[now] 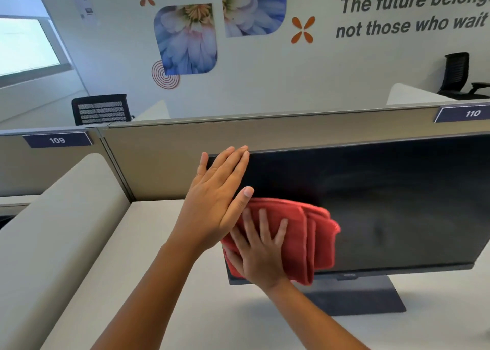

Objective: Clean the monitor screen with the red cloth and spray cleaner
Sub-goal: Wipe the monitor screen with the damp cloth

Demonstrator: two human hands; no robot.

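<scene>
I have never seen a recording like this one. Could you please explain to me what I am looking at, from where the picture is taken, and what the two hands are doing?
There is no machine here. A person wears a camera on the head, so this one picture looks forward and down along that person's own arms.

On the pale desk stands a dark, switched-off monitor on a flat grey base. The left hand lies flat and open against the monitor's left edge, apparently steadying it. The right hand presses a folded red cloth against the lower left part of the screen, fingers spread. No spray bottle is visible. Behind are a beige divider with number plates 109 and 110, office chairs, and a decorated wall.
</scene>
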